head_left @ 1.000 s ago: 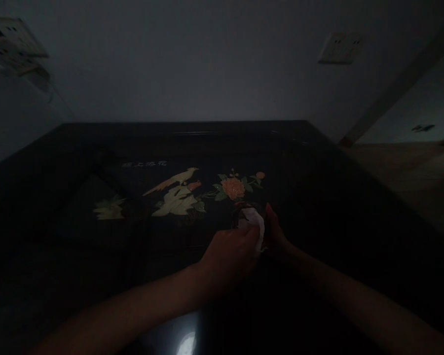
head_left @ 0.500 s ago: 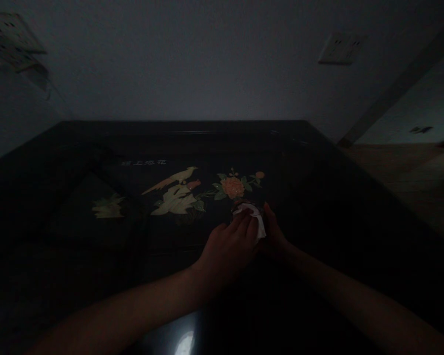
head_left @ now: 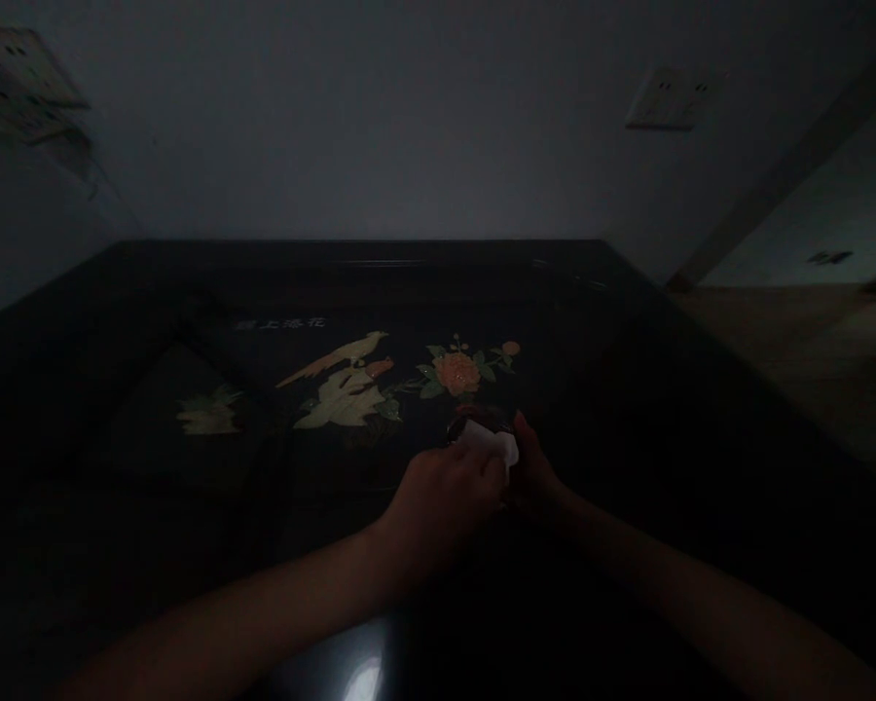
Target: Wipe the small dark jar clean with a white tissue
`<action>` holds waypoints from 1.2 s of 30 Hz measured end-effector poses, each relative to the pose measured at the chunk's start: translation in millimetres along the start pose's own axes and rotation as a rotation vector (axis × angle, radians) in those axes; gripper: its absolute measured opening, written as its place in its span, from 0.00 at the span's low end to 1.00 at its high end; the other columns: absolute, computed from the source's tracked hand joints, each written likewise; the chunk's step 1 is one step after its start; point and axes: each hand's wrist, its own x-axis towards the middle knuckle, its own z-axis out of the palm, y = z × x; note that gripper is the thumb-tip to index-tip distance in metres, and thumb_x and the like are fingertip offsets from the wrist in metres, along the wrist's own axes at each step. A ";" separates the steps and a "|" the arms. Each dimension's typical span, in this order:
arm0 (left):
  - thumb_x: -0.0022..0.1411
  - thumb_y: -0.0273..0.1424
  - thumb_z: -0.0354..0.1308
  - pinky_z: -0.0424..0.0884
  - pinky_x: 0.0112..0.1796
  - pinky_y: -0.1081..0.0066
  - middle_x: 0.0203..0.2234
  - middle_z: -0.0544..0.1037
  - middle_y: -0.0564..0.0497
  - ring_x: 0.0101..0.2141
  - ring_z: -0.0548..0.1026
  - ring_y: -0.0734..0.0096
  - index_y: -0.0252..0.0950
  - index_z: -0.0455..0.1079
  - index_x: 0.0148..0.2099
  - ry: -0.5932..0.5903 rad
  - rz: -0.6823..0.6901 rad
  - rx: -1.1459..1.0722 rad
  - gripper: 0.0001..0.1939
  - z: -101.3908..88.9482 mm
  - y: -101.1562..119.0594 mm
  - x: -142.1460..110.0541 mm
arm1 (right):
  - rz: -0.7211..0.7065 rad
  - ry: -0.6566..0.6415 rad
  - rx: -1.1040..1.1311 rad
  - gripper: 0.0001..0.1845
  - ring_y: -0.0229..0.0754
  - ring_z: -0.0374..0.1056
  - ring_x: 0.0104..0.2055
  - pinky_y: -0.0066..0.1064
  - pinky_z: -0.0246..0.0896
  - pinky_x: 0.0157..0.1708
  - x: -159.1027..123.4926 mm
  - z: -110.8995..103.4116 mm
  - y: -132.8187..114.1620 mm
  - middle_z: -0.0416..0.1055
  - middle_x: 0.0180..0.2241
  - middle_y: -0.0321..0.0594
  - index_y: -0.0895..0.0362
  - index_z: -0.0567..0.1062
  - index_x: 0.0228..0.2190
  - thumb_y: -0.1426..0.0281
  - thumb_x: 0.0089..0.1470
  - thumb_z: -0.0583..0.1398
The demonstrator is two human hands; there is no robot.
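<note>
My left hand [head_left: 447, 495] is closed on a crumpled white tissue [head_left: 491, 441], its fingers bent over it. Just behind the tissue shows a dark, shiny object with a rounded rim [head_left: 491, 417]; it is too dim to tell its kind. My right hand [head_left: 538, 474] curls round the right side of that object, thumb or finger pointing up. The tissue lies against the object, at its near side. Both hands are over the dark tabletop [head_left: 605, 409], below an orange flower picture [head_left: 457, 373]. Most of my right fingers are hidden in shadow.
The glossy top carries a bird-and-rock picture [head_left: 346, 389] and pale lettering [head_left: 281, 323]. Behind it rises a wall with a socket plate [head_left: 672, 97] at right and more sockets [head_left: 25, 78] at left. Floor [head_left: 766, 341] shows at right. The room is very dark.
The left fingers have drawn slightly back toward me and bent tighter over the tissue. More of the dark object's rim shows, and both hands sit a little lower.
</note>
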 end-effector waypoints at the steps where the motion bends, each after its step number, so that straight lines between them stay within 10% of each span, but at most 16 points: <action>1: 0.60 0.21 0.51 0.74 0.29 0.68 0.33 0.77 0.47 0.34 0.77 0.63 0.32 0.66 0.43 -0.004 0.000 -0.031 0.09 0.2 -0.5 0.3 | -0.018 0.010 -0.004 0.32 0.50 0.72 0.44 0.39 0.67 0.42 0.1 0.3 0.1 0.78 0.36 0.44 0.57 0.76 0.40 0.44 0.44 0.58; 10: 0.62 0.28 0.52 0.74 0.35 0.67 0.37 0.75 0.46 0.39 0.76 0.63 0.33 0.60 0.46 -0.031 -0.027 -0.279 0.11 7.7 3.9 -1.6 | -0.031 0.128 0.022 0.30 0.51 0.71 0.47 0.41 0.63 0.50 -2.1 12.2 -10.4 0.79 0.34 0.44 0.57 0.77 0.33 0.44 0.48 0.54; 23: 0.63 0.26 0.50 0.74 0.35 0.68 0.51 0.73 0.40 0.49 0.73 0.61 0.27 0.63 0.54 0.219 -0.073 0.132 0.18 17.7 0.5 0.5 | 0.014 0.077 0.104 0.27 0.49 0.66 0.53 0.40 0.59 0.54 1.4 2.2 -4.5 0.77 0.38 0.46 0.57 0.76 0.32 0.46 0.46 0.57; 36: 0.62 0.26 0.51 0.71 0.27 0.71 0.27 0.77 0.49 0.30 0.77 0.66 0.33 0.67 0.35 0.102 0.012 -0.035 0.04 4.8 -0.3 -1.2 | -0.052 0.035 0.040 0.30 0.46 0.73 0.39 0.35 0.66 0.42 -0.9 1.6 -1.5 0.78 0.33 0.39 0.56 0.76 0.39 0.45 0.47 0.57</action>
